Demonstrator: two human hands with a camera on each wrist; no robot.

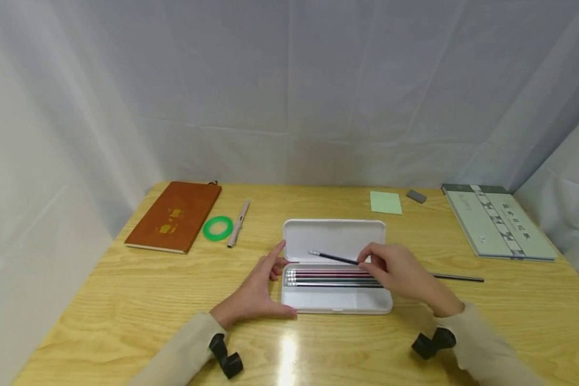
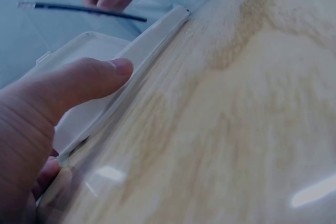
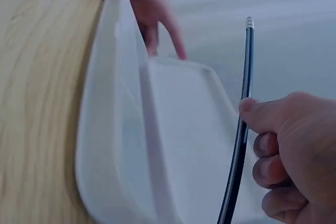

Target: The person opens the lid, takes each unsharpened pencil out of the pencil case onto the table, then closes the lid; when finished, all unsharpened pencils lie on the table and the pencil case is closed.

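Observation:
A dark pencil with a silver ferrule is pinched between thumb and fingers of my right hand, above the pencil case. Its ferrule end points left, and in the right wrist view the pencil stands clear of the white case. The case's lid is folded back. Several pencils lie side by side in the rear of its base, ferrules to the left. My left hand spreads around the case's left end, thumb against the front wall, forefinger stretched toward the lid.
Another dark pencil lies right of the case, partly hidden by my right wrist. Farther back are a brown notebook, green tape roll, pen, sticky notes, grey eraser and pale green notebook.

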